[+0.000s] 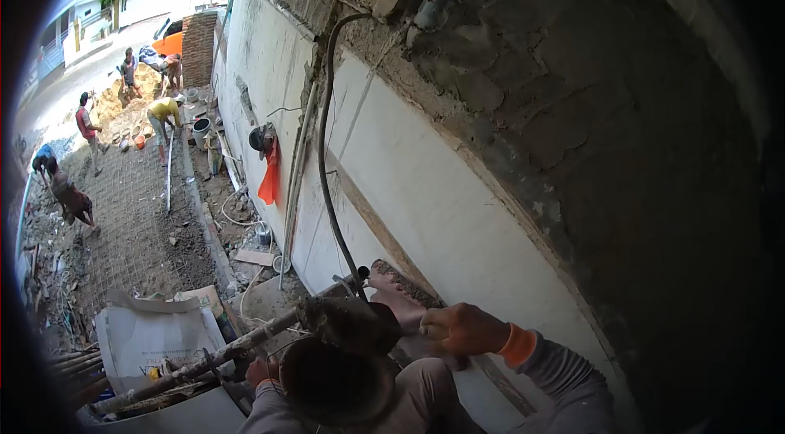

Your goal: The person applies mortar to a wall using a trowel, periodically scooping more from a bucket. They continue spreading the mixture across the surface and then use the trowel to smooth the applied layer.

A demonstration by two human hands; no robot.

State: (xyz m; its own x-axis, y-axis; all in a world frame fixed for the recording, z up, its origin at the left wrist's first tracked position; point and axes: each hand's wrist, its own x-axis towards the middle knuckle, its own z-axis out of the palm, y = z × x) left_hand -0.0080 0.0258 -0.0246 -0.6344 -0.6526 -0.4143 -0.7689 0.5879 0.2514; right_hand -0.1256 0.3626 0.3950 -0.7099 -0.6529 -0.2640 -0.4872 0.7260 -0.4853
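Observation:
Dark, mortar-stained round pans fill the lower middle: one bowl-like pan in front, another pan tilted just above it. My left hand is beside the front pan's left rim, close to a wooden pole; its fingers are mostly hidden. To the right, my right hand, below an orange cuff, has its fingers curled closed. Beside its fingertips is a flat pinkish piece with mortar along its upper edge. Whether the hand grips that piece I cannot make out. My bent knee shows between the hands.
Scaffold poles cross low on the left. A white wall panel rises beside me under rough wet-looking plaster. A dark hose hangs down it. Far below, several people work around a wire mesh floor; one in yellow holds a long pole.

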